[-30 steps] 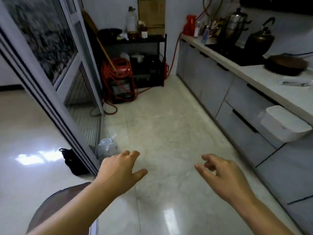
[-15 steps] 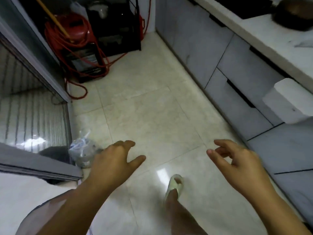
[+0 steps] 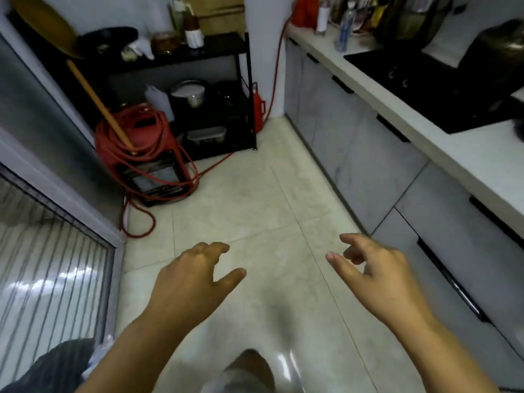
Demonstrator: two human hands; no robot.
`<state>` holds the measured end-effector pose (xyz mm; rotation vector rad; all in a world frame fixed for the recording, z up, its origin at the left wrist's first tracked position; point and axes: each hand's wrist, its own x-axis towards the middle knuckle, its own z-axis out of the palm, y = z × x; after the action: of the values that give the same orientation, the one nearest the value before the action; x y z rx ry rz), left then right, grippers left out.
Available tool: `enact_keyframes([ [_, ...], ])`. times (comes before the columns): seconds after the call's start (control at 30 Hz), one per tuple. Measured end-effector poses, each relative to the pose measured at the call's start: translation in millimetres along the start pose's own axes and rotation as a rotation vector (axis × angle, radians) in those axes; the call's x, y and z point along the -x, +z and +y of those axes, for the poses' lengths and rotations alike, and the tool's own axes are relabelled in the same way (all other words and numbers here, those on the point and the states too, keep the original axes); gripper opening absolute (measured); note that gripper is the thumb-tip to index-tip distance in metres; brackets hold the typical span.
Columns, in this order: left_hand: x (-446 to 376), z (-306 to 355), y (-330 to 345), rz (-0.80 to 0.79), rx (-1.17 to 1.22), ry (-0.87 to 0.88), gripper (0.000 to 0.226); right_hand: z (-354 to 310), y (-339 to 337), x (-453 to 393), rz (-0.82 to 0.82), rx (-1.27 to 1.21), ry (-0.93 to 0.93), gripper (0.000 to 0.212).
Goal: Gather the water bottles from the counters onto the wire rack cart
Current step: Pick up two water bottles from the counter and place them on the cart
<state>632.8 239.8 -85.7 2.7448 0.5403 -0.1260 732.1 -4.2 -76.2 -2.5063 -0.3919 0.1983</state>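
Hands empty: the left hand (image 3: 190, 282) and right hand (image 3: 377, 273) hung over the tiled floor (image 3: 255, 205), fingers loosely spread, gripping nothing. A clear water bottle (image 3: 343, 29) stood on the far counter (image 3: 397, 109) at right, well apart from the black wire rack cart (image 3: 215, 92) ahead.

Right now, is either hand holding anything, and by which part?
Nothing is held. The left hand and right hand are both empty, fingers loosely spread above the floor.
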Motion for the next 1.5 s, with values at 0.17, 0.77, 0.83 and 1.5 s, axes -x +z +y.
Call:
enact_keyframes([
  [0.17, -112.2, -31.2, 3.6, -0.056, 0.052, -0.146, 0.061, -4.4, 19.3, -131.4, -0.065, 0.039, -0.098, 0.054],
  [0.77, -656.6, 121.9, -30.6, -0.148, -0.024, 0.179, 0.061, 73.4, -50.2, -600.9, -0.098, 0.207, 0.108, 0.057],
  [0.83, -703.4, 145.2, -20.5, -0.16, -0.013, 0.157, 0.06, 90.6, -50.9, -655.1, -0.095, 0.188, 0.093, 0.058],
  [1.5, -1097.0, 156.8, -90.1, -0.07, 0.119, -0.088, 0.055, 45.1, -78.5, -1119.5, -0.084, -0.049, 0.038, 0.052],
])
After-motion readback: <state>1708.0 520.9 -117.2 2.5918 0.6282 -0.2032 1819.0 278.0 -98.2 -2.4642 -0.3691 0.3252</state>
